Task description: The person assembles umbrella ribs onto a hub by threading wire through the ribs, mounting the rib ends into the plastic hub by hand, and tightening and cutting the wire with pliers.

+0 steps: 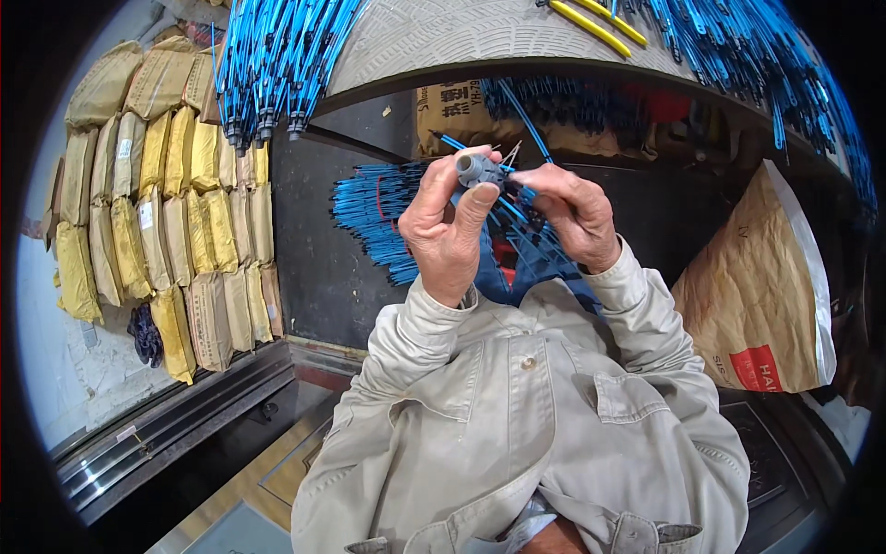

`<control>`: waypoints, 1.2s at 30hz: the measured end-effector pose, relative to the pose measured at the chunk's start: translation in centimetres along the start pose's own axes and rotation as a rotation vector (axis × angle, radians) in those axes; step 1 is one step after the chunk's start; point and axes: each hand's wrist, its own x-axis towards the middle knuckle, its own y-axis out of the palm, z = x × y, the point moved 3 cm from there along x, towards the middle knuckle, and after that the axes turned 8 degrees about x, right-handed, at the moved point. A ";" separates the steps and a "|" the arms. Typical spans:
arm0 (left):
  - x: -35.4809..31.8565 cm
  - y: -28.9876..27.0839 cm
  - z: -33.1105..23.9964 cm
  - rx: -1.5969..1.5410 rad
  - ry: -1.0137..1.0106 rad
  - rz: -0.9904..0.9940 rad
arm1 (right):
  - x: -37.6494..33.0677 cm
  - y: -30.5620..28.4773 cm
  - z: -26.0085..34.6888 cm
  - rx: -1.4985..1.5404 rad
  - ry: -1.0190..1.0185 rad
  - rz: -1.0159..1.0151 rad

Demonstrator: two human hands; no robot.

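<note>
Left hand (449,231) pinches the grey plug (477,169) firmly; right hand (569,210) holds blue wires (517,205) at it. Best keep the plug steady, feeding wires straight.

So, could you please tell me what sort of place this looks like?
Probably a small assembly workshop or storeroom: bundles of blue wires lie about, tan sacks are stacked in rows, and the left hand holds a grey connector.

Stacked yellow packets (175,222) at left — brown paper sack (757,286) at right.
</note>
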 end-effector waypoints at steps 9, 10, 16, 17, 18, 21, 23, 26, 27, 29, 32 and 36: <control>-0.1 0.0 -0.5 0.183 0.082 -0.013 | -0.1 0.2 1.2 -0.174 -0.083 0.039; -0.1 0.1 -0.5 0.193 0.090 0.003 | -0.1 0.2 1.4 -0.226 -0.102 0.037; -0.2 0.2 -0.7 0.215 0.104 0.119 | -0.5 0.0 2.3 -0.276 -0.097 0.052; -0.3 0.3 -0.8 0.215 0.103 0.123 | -0.5 0.0 2.4 -0.251 -0.086 0.058; -0.4 0.3 -0.9 0.222 0.107 0.123 | -0.5 0.1 2.4 -0.225 -0.075 0.065; -0.6 0.6 -0.8 0.237 0.112 0.129 | -0.4 0.1 2.6 -0.174 -0.054 0.062; -0.9 1.2 -0.6 0.236 0.212 0.106 | -0.5 0.2 2.6 -0.148 -0.042 0.057; -0.9 1.4 -0.4 0.217 0.269 0.124 | -0.8 0.4 2.6 -0.111 -0.025 0.030; -0.7 1.5 -0.4 0.198 0.277 0.148 | -0.9 0.4 2.6 -0.111 -0.024 0.026; -0.7 1.7 -0.5 0.180 0.284 0.178 | -1.0 0.4 2.7 -0.103 -0.025 0.038; -0.8 2.1 -0.7 0.164 0.289 0.158 | -1.4 0.6 2.7 -0.128 -0.050 -0.024; -0.7 2.3 -1.1 0.251 0.322 0.151 | -2.1 1.2 2.7 -0.236 -0.096 -0.181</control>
